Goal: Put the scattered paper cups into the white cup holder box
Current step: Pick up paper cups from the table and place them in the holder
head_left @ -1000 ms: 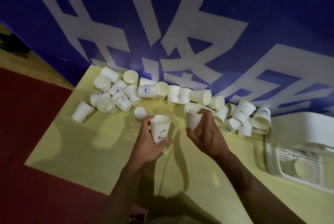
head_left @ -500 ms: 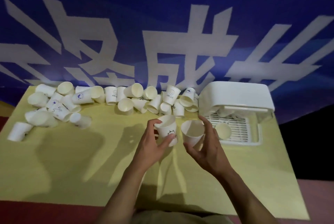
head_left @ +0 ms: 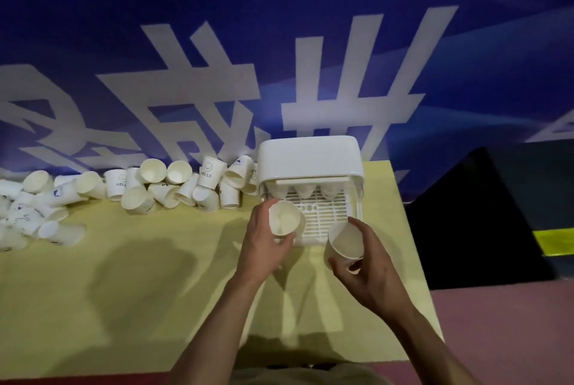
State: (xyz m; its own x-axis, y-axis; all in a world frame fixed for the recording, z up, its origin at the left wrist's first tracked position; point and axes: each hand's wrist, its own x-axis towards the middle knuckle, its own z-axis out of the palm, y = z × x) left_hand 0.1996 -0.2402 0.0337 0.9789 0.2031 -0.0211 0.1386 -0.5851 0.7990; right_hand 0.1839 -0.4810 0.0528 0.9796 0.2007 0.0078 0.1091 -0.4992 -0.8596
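I see big heap of scattered cups [head_left: 174,188] left of white box [head_left: 310,164], untouched; most of job remains. Left hand [head_left: 264,248] grips cup [head_left: 283,218] at box's front-left tray edge. Right hand [head_left: 369,266] grips second cup [head_left: 344,243] at front-right. Few cups under box lid, I judge.

Matt paper cups [head_left: 208,174], smooth glossy plastic box [head_left: 309,156], matt yellow tabletop [head_left: 149,285].

We are seeing bare counter [head_left: 139,291] lying open ahead, while heaped paper cups [head_left: 186,185] are crowding the cup holder box [head_left: 310,157] from its left.
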